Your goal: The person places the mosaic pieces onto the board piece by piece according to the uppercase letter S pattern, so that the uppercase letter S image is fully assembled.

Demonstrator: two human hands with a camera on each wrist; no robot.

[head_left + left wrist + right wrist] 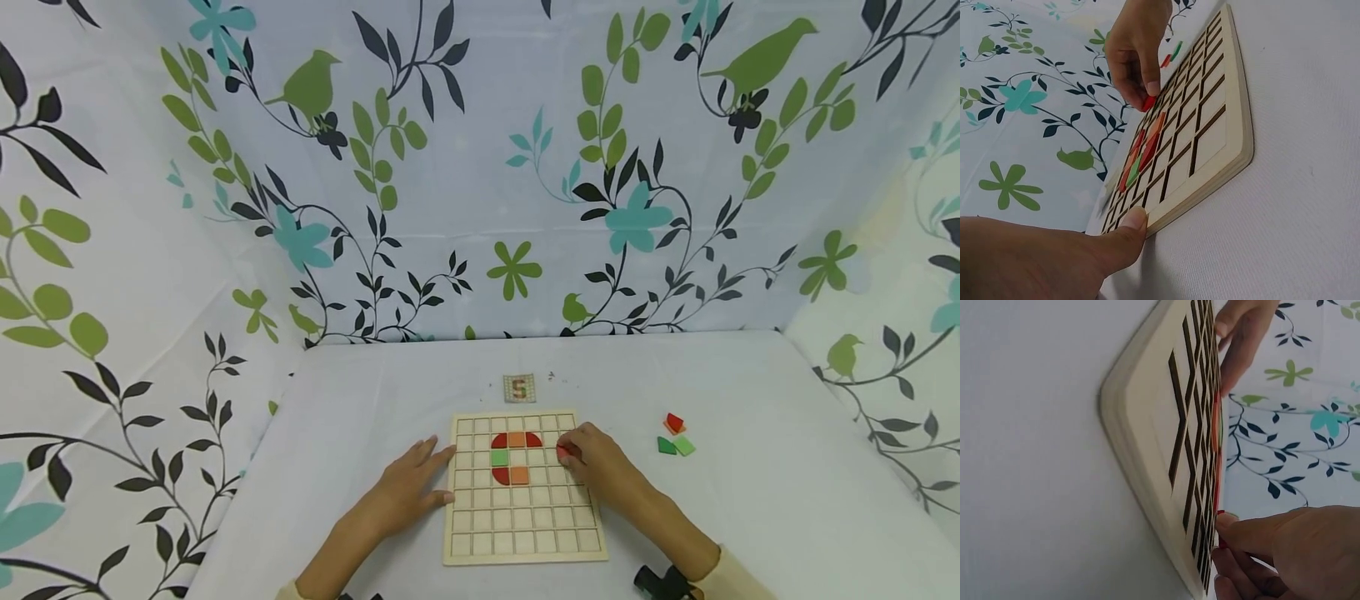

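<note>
A wooden grid board lies on the white table. Set in its squares are a green square tile, orange square tiles and red tiles with a rounded corner. My left hand rests at the board's left edge, fingers spread, its thumb touching the rim in the left wrist view. Over the right side of the grid, my right hand pinches a red tile between thumb and fingers. That tile's full outline is hidden by the fingers.
Behind the board lies a small patterned card with a 5- or S-like figure. Loose red and green tiles lie to the right. A printed cloth hangs behind the table. A black object sits by the right wrist.
</note>
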